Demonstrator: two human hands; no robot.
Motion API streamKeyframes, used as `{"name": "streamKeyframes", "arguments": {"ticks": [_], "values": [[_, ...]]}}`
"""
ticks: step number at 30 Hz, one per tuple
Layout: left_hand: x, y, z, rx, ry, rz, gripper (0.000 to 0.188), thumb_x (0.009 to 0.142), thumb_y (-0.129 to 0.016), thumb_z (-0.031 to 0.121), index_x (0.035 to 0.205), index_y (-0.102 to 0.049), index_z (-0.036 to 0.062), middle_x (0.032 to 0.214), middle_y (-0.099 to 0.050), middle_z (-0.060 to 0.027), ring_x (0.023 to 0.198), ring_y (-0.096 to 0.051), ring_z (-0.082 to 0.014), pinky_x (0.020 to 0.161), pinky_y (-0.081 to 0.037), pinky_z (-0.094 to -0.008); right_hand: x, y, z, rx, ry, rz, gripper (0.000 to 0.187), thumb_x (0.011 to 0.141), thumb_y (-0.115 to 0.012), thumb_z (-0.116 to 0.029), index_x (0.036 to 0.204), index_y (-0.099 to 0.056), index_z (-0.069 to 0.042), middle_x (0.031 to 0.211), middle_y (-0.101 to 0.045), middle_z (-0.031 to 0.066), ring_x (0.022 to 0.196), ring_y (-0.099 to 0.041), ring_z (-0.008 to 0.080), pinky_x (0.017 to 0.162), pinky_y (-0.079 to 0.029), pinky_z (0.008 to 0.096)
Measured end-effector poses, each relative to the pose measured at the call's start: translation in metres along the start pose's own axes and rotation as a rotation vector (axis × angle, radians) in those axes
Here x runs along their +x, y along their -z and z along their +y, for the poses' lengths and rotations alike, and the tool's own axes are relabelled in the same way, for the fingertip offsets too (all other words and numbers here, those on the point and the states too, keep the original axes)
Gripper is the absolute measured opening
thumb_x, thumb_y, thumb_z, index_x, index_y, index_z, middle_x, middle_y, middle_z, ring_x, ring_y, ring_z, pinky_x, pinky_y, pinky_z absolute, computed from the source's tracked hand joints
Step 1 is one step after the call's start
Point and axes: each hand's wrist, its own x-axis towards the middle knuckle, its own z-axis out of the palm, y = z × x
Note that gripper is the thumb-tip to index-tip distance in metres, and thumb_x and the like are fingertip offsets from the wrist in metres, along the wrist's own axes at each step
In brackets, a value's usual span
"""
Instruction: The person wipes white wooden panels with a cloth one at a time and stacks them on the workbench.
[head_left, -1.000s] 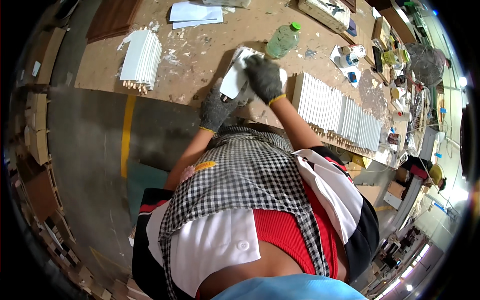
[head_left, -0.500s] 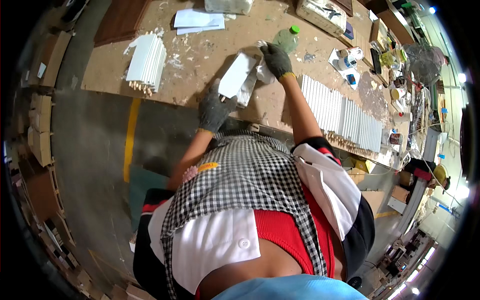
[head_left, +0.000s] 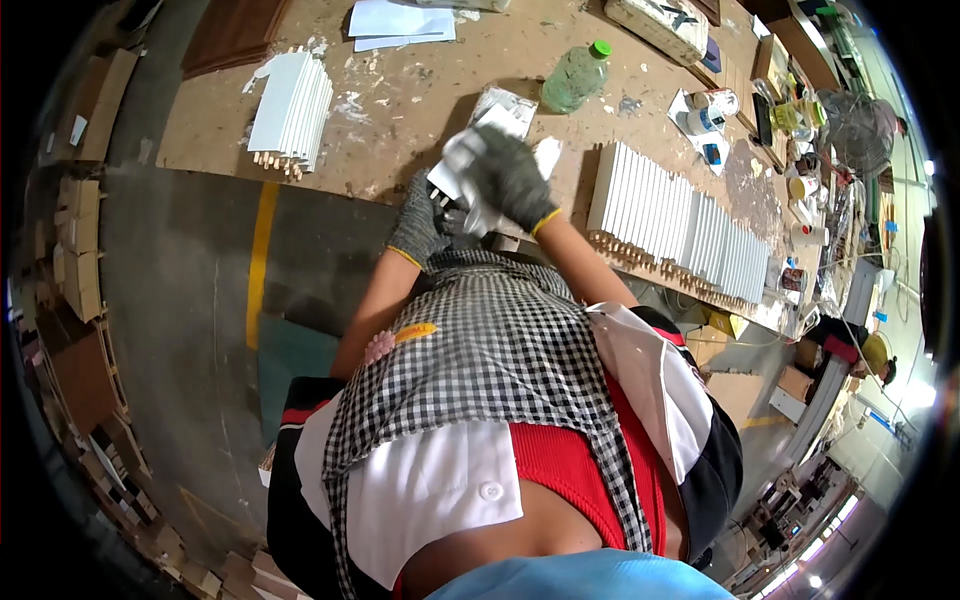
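At the near edge of the workbench my left hand (head_left: 416, 222), in a dark grey knitted glove, grips the near end of a white board (head_left: 441, 182) with wooden dowels sticking out. My right hand (head_left: 512, 180), gloved alike, is closed on a crumpled whitish cloth (head_left: 462, 153) and lies over the board, hiding much of it. Beyond the hands a paint-smeared white block (head_left: 506, 105) shows. To the right stands a long row of similar white doweled boards (head_left: 650, 200). A smaller stack of white boards (head_left: 291, 108) lies at the left.
A clear green-capped bottle (head_left: 577, 80) stands beyond my right hand. Paper sheets (head_left: 402, 22) and brown panels (head_left: 232, 35) lie farther back. Cans and jars (head_left: 708, 118) crowd the right side of the paint-stained workbench (head_left: 400, 110). Another person (head_left: 868, 358) is at the far right.
My right hand has come left and nearer with the cloth, from beside the bottle onto the board. My left hand still holds the board, its doweled end now turned more into view.
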Motion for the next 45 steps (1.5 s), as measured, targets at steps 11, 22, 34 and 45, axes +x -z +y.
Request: {"name": "streamKeyframes", "arguments": {"ticks": [11,22,34,45], "values": [[-0.016,-0.016,0.007,-0.083,0.044,0.069,0.038,0.101,-0.042,0.048,0.103,-0.065,0.0173,0.074,-0.062,-0.0019,0.047,-0.048,-0.0138,0.037,-0.037,-0.0242,-0.001,0.010,-0.034,-0.043,0.104,-0.118,0.034,0.093,-0.064,-0.031,0.121,-0.067,-0.014,0.121,-0.066,0.0110,0.119,-0.060,0.0321,0.103,-0.047,0.0442],[-0.027,-0.002,0.003,1.014,-0.666,-0.056,0.064,0.098,-0.054,0.055,0.138,-0.051,0.0053,0.094,-0.067,-0.0116,0.069,-0.061,-0.0221,0.060,-0.051,-0.0322,-0.018,0.046,0.081,0.289,-0.825,0.425,0.039,0.098,-0.063,-0.034,0.114,-0.069,0.002,0.098,-0.072,0.0225,0.088,-0.069,0.0339,0.082,-0.053,0.0388],[0.023,0.001,-0.005,1.740,-0.833,0.143,0.115,0.079,-0.075,0.053,0.157,-0.011,-0.0020,0.146,-0.038,-0.0352,0.125,-0.052,-0.0474,0.103,-0.046,-0.0535,-0.007,-0.006,-0.018,-0.245,-0.138,-0.119,0.046,0.093,-0.064,-0.034,0.135,-0.060,-0.016,0.146,-0.050,0.0174,0.135,-0.045,0.0391,0.110,-0.039,0.0514],[-0.082,-0.015,0.057,1.717,-0.990,0.451,0.096,0.087,-0.070,0.039,0.156,-0.019,-0.0046,0.137,-0.050,-0.0342,0.122,-0.054,-0.0478,0.099,-0.048,-0.0539,0.001,0.034,0.091,0.651,-0.783,0.454,0.043,0.101,-0.061,-0.029,0.125,-0.065,0.006,0.107,-0.071,0.0060,0.092,-0.061,0.0143,0.082,-0.050,0.0296]]}}
